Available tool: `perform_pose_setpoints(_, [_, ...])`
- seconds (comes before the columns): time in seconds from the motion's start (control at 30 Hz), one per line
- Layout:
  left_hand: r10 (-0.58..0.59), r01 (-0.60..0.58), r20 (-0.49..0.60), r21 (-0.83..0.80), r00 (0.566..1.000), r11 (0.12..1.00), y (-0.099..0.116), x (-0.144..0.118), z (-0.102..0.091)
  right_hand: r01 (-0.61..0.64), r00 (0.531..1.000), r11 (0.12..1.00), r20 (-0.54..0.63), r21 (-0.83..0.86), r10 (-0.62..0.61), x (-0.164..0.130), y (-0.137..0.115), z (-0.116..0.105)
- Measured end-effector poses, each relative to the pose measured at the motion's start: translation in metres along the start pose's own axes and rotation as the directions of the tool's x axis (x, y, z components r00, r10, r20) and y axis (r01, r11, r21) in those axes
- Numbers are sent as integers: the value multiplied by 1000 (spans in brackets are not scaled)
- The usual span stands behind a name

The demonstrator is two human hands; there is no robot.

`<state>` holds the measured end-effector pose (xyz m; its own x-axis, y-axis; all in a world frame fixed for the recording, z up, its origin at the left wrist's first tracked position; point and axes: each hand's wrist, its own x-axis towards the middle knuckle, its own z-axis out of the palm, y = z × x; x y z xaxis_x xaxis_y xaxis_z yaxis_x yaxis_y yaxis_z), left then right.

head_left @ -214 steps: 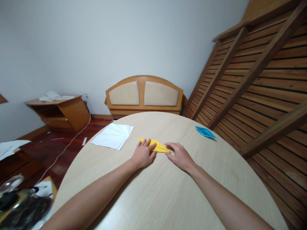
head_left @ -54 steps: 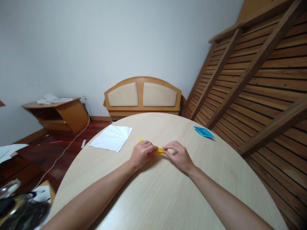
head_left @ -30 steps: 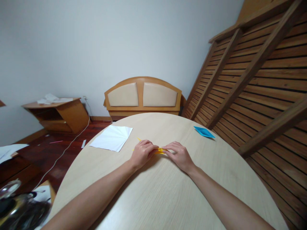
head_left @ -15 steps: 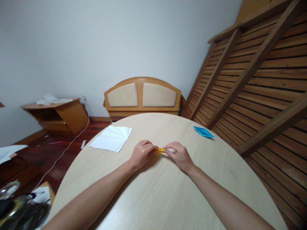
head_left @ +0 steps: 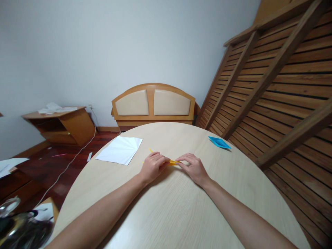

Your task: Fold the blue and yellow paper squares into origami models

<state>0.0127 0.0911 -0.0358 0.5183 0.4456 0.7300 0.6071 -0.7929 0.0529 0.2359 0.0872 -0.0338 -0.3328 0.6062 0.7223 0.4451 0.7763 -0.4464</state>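
Between my two hands is a piece of folded yellow paper (head_left: 173, 163), low over the middle of the round table (head_left: 166, 211). My left hand (head_left: 155, 166) is closed over its left part, and thin yellow tips stick out past the far side of that hand. The thumb and fingers of my right hand (head_left: 193, 167) pinch its right end. Most of the yellow paper is hidden under the fingers, so its full shape cannot be made out.
A creased white sheet (head_left: 119, 150) lies at the table's left. Toward the far right edge sits a blue folded paper boat-like shape (head_left: 220, 142). Beyond the table stand a headboard (head_left: 153, 118), a low cabinet (head_left: 77, 128) and leaning wooden slats (head_left: 259, 90).
Both hands keep almost the same place and grip on the yellow paper. The whole view has shifted very slightly.
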Motion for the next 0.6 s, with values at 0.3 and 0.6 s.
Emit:
perform_pose_setpoints(0.3, [-11, 14, 56, -38, 998, 999, 4, 0, -5, -39, 999, 998, 16, 54, 39, 0, -3, -1])
perform_pose_setpoints(0.6, [-76, 90, 192, -66, 978, 994, 8, 1, -5, -69, 989, 997, 131, 21, 65, -1, -1, -2])
